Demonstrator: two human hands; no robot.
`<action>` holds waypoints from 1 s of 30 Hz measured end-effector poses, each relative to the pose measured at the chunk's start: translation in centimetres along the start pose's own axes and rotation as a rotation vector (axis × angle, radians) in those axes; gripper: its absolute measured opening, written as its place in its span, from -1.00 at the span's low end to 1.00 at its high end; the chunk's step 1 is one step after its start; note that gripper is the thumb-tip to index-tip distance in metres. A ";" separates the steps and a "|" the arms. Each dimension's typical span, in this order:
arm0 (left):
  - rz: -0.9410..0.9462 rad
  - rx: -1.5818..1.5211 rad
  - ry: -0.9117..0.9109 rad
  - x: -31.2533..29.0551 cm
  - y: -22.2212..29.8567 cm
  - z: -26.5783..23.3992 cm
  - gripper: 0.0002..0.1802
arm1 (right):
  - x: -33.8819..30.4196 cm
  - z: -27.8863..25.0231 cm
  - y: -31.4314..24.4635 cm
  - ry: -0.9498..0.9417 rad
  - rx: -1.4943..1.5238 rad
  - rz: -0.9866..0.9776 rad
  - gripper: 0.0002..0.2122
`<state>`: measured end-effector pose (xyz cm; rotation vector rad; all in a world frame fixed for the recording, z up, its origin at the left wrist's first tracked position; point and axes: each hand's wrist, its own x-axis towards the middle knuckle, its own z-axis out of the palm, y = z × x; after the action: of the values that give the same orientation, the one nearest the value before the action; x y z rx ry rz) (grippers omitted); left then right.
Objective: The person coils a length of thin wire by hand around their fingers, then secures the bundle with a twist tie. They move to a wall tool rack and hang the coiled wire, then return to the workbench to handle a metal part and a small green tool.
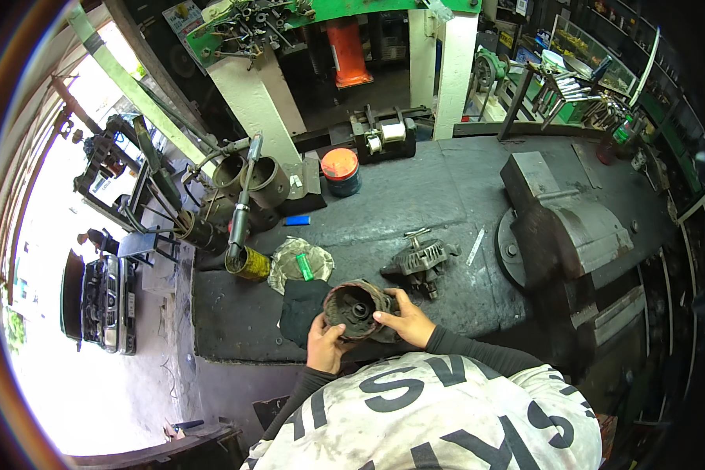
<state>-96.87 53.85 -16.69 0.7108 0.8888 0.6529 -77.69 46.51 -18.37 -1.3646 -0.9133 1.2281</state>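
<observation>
Holding a round metal housing (pixel 359 309) at lower centre of the frame.
Clamped on its left side by the left grip (pixel 327 346), on its right by the right grip (pixel 407 319); held at the near edge of the dark tabletop (pixel 439 196), beside a black flat piece (pixel 300 301), lower left of a finned metal part (pixel 421 261).

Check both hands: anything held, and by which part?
A round, hollow, brownish metal housing, by its outer edge: left hand at lower left, right hand at right.
</observation>
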 end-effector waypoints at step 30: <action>-0.011 -0.062 -0.002 30.8 3.3 15.0 -0.65 | -3.1 -15.7 -0.5 0.556 0.507 0.093 -0.85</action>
<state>-70.13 74.97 -21.48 0.6505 0.8667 0.6674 -62.84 40.50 -18.25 -1.2375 -0.1340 0.9775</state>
